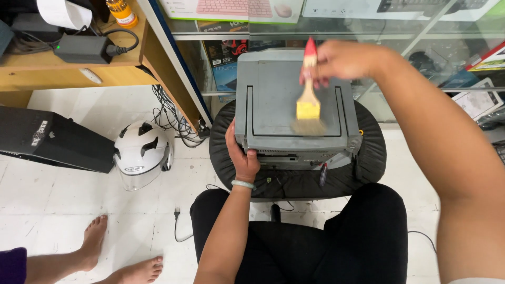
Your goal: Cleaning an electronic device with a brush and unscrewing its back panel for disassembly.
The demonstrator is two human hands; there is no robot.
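The right hand [342,59] grips a paintbrush [308,100], its blurred bristles seemingly touching the grey device casing [273,94] lying on a black round stool [368,158]. The left hand [242,155] clasps the casing's front left corner. Nearby: a white helmet [141,152], tangled cables [171,118], another person's bare feet [121,252].

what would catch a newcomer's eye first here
A grey machine sits on a round black stool at centre. The right hand sweeps a yellow paintbrush across its top, while the left hand holds its near left corner. A white helmet lies on the floor at left.
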